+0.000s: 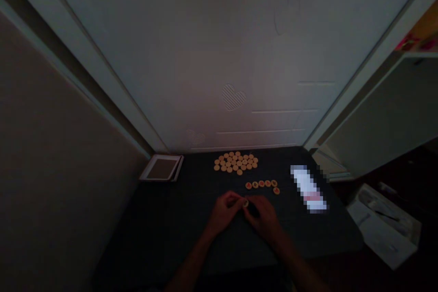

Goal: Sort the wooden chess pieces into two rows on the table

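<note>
The background is filled by a pale wall [205, 54], on which a striped heart [233, 97] and several straight raised lines are seen. Below it a dark bench [164, 223] is set, its far edge brought up close against the wall. At the right, lower than the bench, a white box [383, 232] is seen, with small contents that cannot be made out. Over the near middle of the bench both hands are held, drawn together at the fingertips. The left hand [224, 212] is curled with thumb and fingers nearly closed; whether anything is gripped by it cannot be told. By the right hand [263, 216] a small round disc [245, 203] is pinched on edge, right beside the left fingertips. At the far left corner a flat, pale-bordered stack [160, 168] is laid. To the right of the hands, a bright strip [309, 189] is blurred out. Near the wall, plain discs [234, 163] are spread in a close cluster. Nearer the hands, five marked discs [261, 183] are lined up, some marked in red, and a sixth [276, 190] is placed just below the right end.
</note>
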Demonstrator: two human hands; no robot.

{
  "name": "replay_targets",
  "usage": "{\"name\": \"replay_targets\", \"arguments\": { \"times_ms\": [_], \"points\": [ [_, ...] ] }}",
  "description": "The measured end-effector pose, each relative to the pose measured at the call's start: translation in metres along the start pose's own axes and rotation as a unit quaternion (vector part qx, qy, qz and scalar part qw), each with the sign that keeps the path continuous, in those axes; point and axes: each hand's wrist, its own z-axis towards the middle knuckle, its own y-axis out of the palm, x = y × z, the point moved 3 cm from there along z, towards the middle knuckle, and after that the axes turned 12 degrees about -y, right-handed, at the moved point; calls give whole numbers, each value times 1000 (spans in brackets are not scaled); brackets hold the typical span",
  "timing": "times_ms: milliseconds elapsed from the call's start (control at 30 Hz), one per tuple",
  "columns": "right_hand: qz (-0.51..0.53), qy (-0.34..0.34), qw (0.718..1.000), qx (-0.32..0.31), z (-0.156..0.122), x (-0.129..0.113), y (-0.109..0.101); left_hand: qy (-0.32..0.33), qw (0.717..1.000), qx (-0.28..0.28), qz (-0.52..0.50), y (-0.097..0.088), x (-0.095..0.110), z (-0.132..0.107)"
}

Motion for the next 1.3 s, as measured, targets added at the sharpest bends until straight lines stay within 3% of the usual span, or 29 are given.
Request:
{"name": "replay_targets", "arguments": {
  "times_ms": [433, 900, 1300],
  "points": [
    [6, -11, 1000, 12, 0, 0, 0, -3, 1000, -24, -4, 1, 2, -2],
    [18, -14, 999, -40, 2, -1, 0, 7, 1000, 8, -3, 1, -5, 1],
    [14, 0, 999, -49, 2, -1, 2, 8, 1000, -20, -8, 0, -4, 2]
  ]
}}
